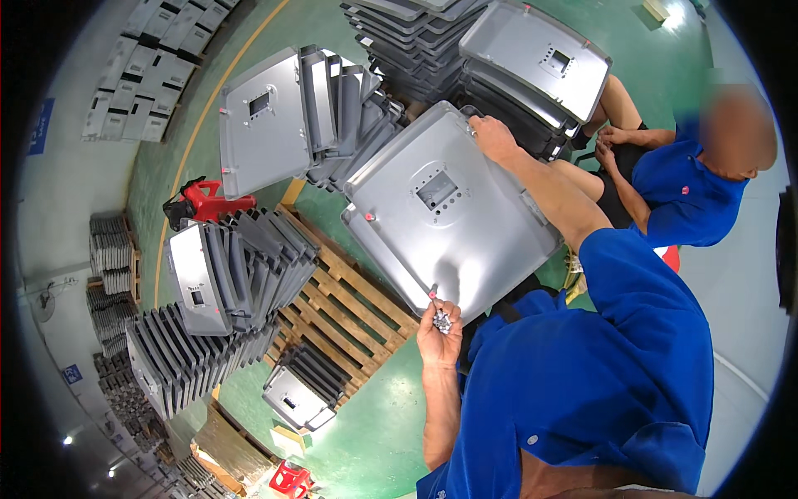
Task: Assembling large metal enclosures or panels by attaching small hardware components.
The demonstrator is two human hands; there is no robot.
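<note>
One large grey metal panel (395,237) was in front of the person, whose left hand (439,343) was closed around silver pieces (443,321) too small to count, beside one of two red plugs (370,217), while the right hand (496,140) gripped the panel's far edge.

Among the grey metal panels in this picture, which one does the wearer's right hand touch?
The large panel directly before the wearer: the right hand is at its edge, while the other panels stand or lie stacked around it.
</note>
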